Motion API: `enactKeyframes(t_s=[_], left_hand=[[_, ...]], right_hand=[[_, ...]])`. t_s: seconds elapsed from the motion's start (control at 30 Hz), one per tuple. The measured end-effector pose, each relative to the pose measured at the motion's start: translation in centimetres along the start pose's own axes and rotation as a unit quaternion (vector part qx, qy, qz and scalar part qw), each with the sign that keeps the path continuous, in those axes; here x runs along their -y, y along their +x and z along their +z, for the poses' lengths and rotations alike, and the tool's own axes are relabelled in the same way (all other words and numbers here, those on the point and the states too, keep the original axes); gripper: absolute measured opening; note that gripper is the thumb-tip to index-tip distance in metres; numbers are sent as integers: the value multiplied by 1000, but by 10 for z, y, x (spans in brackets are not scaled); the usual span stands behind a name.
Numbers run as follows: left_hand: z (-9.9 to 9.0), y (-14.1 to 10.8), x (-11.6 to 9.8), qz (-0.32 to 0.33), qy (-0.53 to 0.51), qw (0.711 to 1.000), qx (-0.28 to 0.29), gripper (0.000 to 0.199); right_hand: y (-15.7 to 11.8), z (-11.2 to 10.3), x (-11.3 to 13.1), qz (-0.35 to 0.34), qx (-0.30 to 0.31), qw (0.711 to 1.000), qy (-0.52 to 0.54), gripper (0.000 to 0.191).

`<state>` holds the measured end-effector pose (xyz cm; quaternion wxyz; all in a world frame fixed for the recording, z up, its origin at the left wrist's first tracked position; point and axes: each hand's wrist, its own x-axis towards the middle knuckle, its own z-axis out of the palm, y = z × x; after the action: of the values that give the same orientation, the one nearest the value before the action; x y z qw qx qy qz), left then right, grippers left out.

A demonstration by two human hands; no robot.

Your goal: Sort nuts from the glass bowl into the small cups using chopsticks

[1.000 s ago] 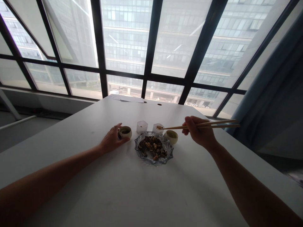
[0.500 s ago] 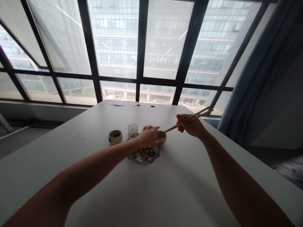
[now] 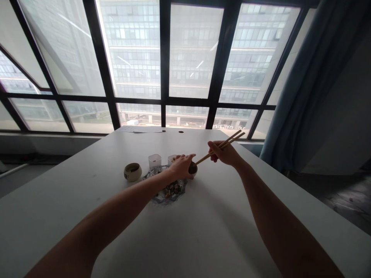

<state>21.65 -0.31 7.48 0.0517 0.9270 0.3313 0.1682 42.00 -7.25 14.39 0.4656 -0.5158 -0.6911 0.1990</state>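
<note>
My left hand (image 3: 181, 166) is closed round the far-side and near-side of a small round cup (image 3: 194, 172), which is tilted with its dark opening toward the right. In my right hand (image 3: 224, 152) is a pair of wooden chopsticks (image 3: 207, 155), their tips at the cup's rim. Under my left wrist lies a crinkled clear plate (image 3: 156, 199) holding several dark and brown pieces (image 3: 173, 189), partly hidden by the forearm. Whatever is inside the tilted cup is too dark to make out.
A second round cup (image 3: 132, 172) stands left of the plate. Two clear square containers, one left (image 3: 154, 161) and one right (image 3: 171, 159), sit behind the plate. Paper (image 3: 142, 129) lies at the white table's (image 3: 185, 239) far edge, before the windows.
My left hand has taken hold of the cup, which has gone from upright to tilted. The chopsticks have stayed at its rim. The whole view has shifted slightly.
</note>
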Motion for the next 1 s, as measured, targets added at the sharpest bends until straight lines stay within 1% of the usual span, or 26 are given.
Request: enactKeyframes(t_s=[0.13,0.23,0.43,0.53,0.67,0.77,0.8,0.87,0.97,1.0], left_hand=[[0,1,-1,-8,-3,1000,2,104],[-1,3,1,-19,-3,1000,7,102],[0,7,8,-43,4,999,15,95],[1,9,9,-56,6,998,17,91],[1,9,8,-73,13,997,30,88],[-3,7,7,-72,9,997,39,87],[-5,4,7,-63,1,998,32,83],[-14,-5,11,-32,-25,999,-11,68],[-30,-32,26,17,-75,990,-115,39],[-35,-45,33,27,-92,984,-147,33]], right_hand=[[0,6,3,-25,26,998,-49,64],[0,6,2,-33,37,995,-83,65],[-2,3,3,0,16,998,-66,68],[-1,7,3,13,1,998,-55,68],[3,13,-4,28,-26,998,-43,69],[4,14,-7,26,-47,998,-38,70],[4,14,-6,22,-53,998,-38,70],[3,14,0,6,-73,997,-34,69],[-3,19,18,-47,-105,993,-9,65],[-5,24,26,-67,-102,993,2,63]])
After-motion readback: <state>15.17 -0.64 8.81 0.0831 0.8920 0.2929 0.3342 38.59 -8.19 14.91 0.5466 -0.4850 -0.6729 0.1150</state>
